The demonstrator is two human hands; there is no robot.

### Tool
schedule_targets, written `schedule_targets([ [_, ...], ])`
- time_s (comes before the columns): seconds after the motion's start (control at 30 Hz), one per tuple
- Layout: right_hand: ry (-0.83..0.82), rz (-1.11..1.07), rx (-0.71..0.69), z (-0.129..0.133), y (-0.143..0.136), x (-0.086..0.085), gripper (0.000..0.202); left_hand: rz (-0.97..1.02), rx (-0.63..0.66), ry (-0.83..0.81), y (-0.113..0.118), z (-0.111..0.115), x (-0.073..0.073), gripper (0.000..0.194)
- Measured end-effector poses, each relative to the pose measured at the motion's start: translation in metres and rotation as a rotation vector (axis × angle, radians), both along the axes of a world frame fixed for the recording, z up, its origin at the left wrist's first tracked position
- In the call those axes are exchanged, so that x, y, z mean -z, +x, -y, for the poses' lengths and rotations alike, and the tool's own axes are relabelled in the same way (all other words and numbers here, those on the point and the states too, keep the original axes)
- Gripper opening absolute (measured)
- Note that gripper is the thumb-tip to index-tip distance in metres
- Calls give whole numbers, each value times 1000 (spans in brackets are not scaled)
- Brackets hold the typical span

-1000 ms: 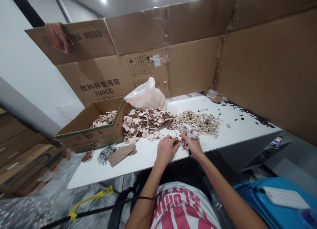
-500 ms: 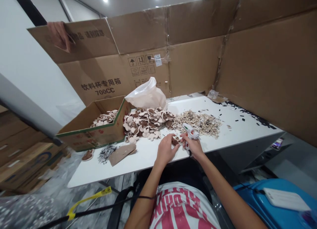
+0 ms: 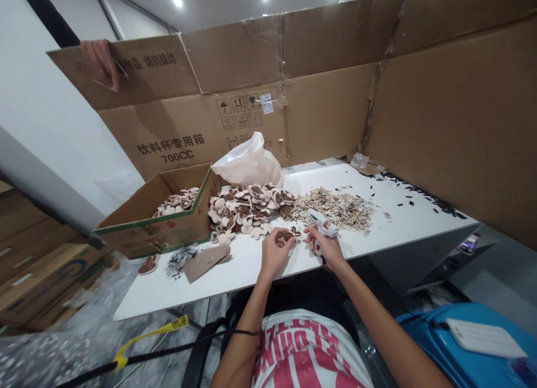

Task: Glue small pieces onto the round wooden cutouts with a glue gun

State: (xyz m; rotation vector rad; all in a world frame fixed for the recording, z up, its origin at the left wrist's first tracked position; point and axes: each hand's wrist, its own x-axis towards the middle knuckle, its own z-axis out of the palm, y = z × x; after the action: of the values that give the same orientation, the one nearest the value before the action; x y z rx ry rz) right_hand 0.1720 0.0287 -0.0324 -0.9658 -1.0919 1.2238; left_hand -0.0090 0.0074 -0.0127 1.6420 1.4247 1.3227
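Observation:
My left hand (image 3: 277, 252) pinches a small brown felt piece with a pale edge (image 3: 293, 234), held just above the front of the white table. A thin light loop shows on that piece. In my right hand (image 3: 325, 248) is a white glue gun (image 3: 322, 222), its body slanting up and to the left, a short gap away from the felt piece. Behind the left hand lies a heap of pink and brown felt pieces (image 3: 247, 209). Beyond the glue gun spreads a pile of beige cord loops (image 3: 335, 206).
A cardboard box (image 3: 155, 231) with more felt pieces stands at left, near a white plastic bag (image 3: 251, 161). Brown card sheets (image 3: 206, 263) and dark small strips (image 3: 180, 261) lie in front. Black bits (image 3: 419, 197) are scattered right. Tall cardboard walls (image 3: 331, 113) enclose the back.
My left hand has shifted slightly left with the felt piece, which now shows more plainly. The hands are a little farther apart; the right keeps hold of the glue gun.

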Motion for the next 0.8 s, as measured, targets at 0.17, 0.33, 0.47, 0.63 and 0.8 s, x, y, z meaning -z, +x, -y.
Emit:
schedule_targets([
  [0.17, 6, -15, -19, 2, 1, -2, 50, 338, -92, -3, -3, -6, 4, 32],
  [0.33, -57, -4, -194, 4, 7, -2, 54, 619, -180, -84, -6, -8, 4, 51],
  [0.47, -69, 19, -342, 6, 10, -7, 55, 691, -209, -122, -9, -9, 4, 52],
  [0.63, -41, 92, -450, 12, 11, -18, 54, 706, -197, -136, -9, -9, 4, 49],
  [0.8, -74, 148, -461, 10, 11, -13, 55, 680, -227, -119, -8, -8, 3, 48],
])
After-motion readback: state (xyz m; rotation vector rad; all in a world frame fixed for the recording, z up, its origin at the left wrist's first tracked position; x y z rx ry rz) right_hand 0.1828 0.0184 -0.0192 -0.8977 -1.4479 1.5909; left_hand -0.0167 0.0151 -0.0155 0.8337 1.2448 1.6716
